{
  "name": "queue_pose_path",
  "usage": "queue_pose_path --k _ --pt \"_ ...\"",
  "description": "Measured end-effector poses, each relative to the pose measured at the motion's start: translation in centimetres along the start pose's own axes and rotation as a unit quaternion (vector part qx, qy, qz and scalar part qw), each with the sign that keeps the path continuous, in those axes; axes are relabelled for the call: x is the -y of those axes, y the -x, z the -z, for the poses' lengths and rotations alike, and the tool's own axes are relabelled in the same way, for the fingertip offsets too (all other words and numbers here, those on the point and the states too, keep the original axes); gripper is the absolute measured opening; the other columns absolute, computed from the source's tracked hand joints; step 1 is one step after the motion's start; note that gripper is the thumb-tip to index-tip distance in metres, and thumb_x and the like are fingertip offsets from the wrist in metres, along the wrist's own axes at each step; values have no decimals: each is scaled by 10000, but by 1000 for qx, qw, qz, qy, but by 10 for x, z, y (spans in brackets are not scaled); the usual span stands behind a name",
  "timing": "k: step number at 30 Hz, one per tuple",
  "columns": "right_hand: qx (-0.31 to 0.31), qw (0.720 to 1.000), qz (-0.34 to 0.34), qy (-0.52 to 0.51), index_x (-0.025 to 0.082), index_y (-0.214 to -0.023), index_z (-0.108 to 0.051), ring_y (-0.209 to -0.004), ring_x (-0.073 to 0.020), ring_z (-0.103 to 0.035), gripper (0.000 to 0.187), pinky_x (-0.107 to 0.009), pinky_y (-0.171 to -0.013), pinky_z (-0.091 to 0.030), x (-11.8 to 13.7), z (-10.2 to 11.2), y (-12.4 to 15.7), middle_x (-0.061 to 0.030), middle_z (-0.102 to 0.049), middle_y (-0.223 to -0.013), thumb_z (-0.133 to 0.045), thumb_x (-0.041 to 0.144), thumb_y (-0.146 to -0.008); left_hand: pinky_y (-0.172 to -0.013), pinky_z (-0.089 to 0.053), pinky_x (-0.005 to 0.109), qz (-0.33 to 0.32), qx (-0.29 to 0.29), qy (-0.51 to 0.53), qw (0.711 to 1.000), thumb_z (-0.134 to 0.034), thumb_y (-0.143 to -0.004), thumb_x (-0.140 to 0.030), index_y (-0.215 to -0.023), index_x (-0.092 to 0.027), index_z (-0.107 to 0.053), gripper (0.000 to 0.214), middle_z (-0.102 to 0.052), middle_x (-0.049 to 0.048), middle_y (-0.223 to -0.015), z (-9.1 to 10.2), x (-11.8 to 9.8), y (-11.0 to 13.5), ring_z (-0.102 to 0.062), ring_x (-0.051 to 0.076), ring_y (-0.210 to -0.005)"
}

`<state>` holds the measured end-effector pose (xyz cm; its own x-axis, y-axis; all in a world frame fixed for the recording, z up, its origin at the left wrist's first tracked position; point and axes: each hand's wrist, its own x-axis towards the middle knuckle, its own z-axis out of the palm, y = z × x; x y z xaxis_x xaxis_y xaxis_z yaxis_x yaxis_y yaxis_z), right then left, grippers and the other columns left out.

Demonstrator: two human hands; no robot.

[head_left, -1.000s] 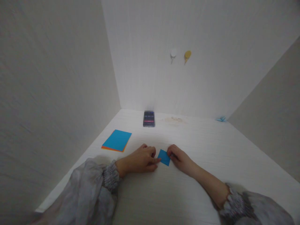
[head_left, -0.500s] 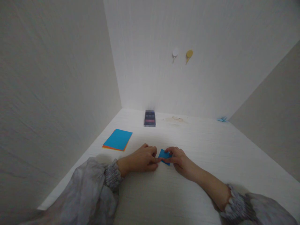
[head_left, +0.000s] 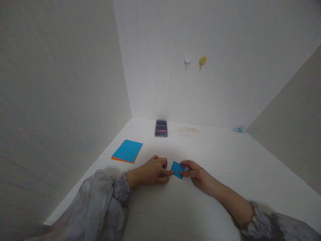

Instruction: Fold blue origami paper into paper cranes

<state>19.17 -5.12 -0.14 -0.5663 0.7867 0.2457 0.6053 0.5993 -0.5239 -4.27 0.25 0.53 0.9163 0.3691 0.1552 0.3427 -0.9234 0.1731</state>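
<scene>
Lying flat on the pale tabletop: sm. blue paper sq., right of the paper stack & a bit nearer the person, w/ a faint line across. Also right of & nearer than the stack: L hand, w/ extended index touching the sq.'s left corner, other fingers curled in; grip unclear, can't say if anything under the palm. Farther right of the stack, past the sq.: R hand, w/ thumb & index narrowly apart, both at the sq.'s right side; pinching or only pressing, can't say.

On the stack: blue sheet topmost, orange & yellow edges underneath. Nearer than the stack, L grey cuff; nearer & far right of it, R grey cuff.

Right of & behind the stack: dark rect. item w/ pink stripe, too blurred to ID. Farther right of the stack, also behind: brownish mark, then lt. blue folded piece by the corner, approx. shape only.

High above & right of the stack, on back wall: white hook, yellow hook just beside.
</scene>
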Motion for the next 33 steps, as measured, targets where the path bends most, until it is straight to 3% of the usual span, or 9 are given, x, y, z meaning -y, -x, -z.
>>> queue_pose_path --k 6,14,30,33 --pt "5 1000 -9 -30 219 -977 -645 -1114 -196 -452 379 -371 -931 -374 -11 0 7 -72 -472 -1231 -362 40 -801 -740 -302 286 8 8 5 1000 -461 -819 -346 -1051 -308 -577 262 -480 15 -815 1 1 1 -441 121 -698" --pt "1 1000 -2 -29 224 -978 -637 -1104 -208 -467 373 -390 -913 -384 -14 0 9 -72 -492 -1217 -394 26 -776 -731 -297 280 9 9 19 1000 -440 -834 -361 -1029 -316 -588 249 -481 6 -809 -2 5 3 -443 110 -690" --pt "-10 1000 -3 -26 233 -967 -641 -1080 -199 -477 371 -378 -896 -401 -11 -7 8 -61 -504 -1190 -401 23 -778 -714 -348 260 19 -32 57 998 -424 -838 -285 -816 -198 -656 249 -537 19 -750 -5 8 7 -495 110 -678" --pt "-13 999 -1 -32 228 -959 -641 -1074 -198 -479 362 -374 -893 -401 -9 -6 6 -63 -503 -1182 -402 25 -778 -715 -369 264 24 -52 59 997 -438 -818 -276 -995 -205 -601 251 -547 38 -850 -4 7 7 -509 139 -757"
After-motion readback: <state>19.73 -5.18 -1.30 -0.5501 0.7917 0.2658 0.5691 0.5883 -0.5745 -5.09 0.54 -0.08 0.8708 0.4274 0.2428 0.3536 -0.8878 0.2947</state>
